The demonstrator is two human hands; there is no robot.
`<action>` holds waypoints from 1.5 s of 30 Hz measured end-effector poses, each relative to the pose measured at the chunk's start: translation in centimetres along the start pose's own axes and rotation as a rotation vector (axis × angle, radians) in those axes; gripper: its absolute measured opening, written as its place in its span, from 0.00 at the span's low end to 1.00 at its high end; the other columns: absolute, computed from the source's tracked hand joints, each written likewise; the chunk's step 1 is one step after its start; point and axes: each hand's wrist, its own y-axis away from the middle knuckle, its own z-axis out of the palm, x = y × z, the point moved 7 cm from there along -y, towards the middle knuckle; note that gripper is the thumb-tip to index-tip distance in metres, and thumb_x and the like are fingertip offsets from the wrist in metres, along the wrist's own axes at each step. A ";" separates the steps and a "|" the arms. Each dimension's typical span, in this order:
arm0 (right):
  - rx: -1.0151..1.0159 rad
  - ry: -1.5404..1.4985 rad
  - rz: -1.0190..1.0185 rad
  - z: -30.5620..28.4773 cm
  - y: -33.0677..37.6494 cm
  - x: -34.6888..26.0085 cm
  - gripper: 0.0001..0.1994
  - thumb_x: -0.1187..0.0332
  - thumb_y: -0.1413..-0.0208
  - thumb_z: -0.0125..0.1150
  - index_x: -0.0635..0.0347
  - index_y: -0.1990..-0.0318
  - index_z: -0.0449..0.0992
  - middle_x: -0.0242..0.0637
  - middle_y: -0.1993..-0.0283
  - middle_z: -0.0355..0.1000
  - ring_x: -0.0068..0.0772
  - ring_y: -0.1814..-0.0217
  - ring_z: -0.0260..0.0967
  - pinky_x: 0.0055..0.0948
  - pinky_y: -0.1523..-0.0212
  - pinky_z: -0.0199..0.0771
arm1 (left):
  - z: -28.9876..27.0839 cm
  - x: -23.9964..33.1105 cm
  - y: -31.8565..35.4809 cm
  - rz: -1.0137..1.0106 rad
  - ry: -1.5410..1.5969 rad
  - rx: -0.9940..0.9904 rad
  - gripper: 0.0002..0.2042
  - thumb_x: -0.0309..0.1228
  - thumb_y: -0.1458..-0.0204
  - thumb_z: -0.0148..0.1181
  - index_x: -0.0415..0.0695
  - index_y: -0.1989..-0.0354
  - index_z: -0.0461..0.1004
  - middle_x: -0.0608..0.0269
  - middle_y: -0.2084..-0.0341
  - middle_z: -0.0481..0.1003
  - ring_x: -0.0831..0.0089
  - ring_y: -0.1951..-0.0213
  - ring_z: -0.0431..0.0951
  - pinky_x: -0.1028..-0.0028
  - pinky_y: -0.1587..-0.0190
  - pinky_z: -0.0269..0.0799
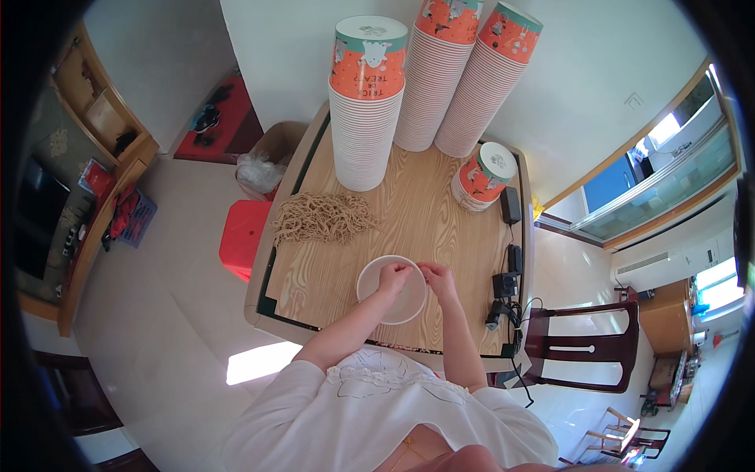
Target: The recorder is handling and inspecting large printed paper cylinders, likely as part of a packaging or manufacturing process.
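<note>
A white paper bucket (406, 305) stands on the table in front of me, its round mouth facing up. My left hand (395, 278) reaches over its inside, the fingers closed in a pinch. Just outside the right part of the rim, my right hand (438, 278) is also closed in a pinch, close to the bucket's wall. Whatever the fingertips hold is too small to make out. Beyond the bucket, to the left, lies a tangled heap of tan twisted cords (324, 218).
Tall stacks of upside-down orange and green paper buckets (370, 102) rise at the table's far side. A shorter stack (484, 177) stands at the far right. Black power adapters (505, 285) and cables line the right edge. A red stool (242, 236) and a dark chair (586, 346) flank the table.
</note>
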 end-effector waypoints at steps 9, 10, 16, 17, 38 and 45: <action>-0.095 -0.071 0.146 0.6 -0.1 1.6 0.10 0.68 0.49 0.52 0.62 0.61 0.72 0.31 0.68 0.71 0.21 0.68 0.68 0.19 0.67 0.66 | -0.1 -0.1 0.3 0.006 0.019 -0.008 0.07 0.31 0.59 0.58 0.39 0.76 0.73 0.68 0.85 0.70 0.81 0.85 0.65 0.79 0.85 0.58; -0.095 -0.082 0.146 0.6 -0.1 1.7 0.10 0.68 0.49 0.52 0.62 0.62 0.72 0.31 0.69 0.71 0.21 0.69 0.67 0.19 0.67 0.66 | -0.1 -0.1 0.3 0.020 0.024 -0.007 0.07 0.31 0.60 0.58 0.39 0.76 0.73 0.68 0.85 0.70 0.81 0.85 0.65 0.79 0.84 0.59; -0.073 -0.066 0.090 0.5 -0.7 2.2 0.07 0.67 0.49 0.51 0.61 0.68 0.71 0.29 0.73 0.69 0.20 0.72 0.65 0.19 0.69 0.65 | -0.2 -0.3 0.2 -0.019 -0.060 -0.014 0.09 0.30 0.61 0.59 0.41 0.70 0.73 0.65 0.81 0.72 0.76 0.81 0.69 0.77 0.80 0.63; -0.072 -0.066 0.090 0.5 -0.9 2.3 0.07 0.67 0.49 0.51 0.61 0.68 0.71 0.29 0.73 0.69 0.20 0.72 0.65 0.19 0.69 0.65 | -0.2 -0.1 0.5 -0.018 -0.060 -0.015 0.09 0.30 0.61 0.59 0.41 0.70 0.73 0.65 0.81 0.72 0.76 0.81 0.69 0.77 0.80 0.63; 0.064 0.073 -0.129 1.1 -1.2 0.4 0.03 0.74 0.51 0.51 0.64 0.70 0.68 0.34 0.76 0.69 0.22 0.75 0.67 0.19 0.73 0.68 | 0.4 6.8 1.6 0.348 -1.126 -0.469 0.12 0.36 0.66 0.62 0.45 0.72 0.76 0.57 0.74 0.74 0.66 0.70 0.75 0.70 0.68 0.70; 0.054 0.103 -0.270 1.9 -0.5 -1.1 0.04 0.73 0.52 0.53 0.64 0.69 0.69 0.34 0.75 0.70 0.22 0.72 0.67 0.20 0.71 0.67 | 0.6 3.5 -0.7 0.116 -0.500 -0.519 0.10 0.34 0.62 0.61 0.40 0.73 0.76 0.64 0.80 0.74 0.78 0.77 0.72 0.76 0.72 0.67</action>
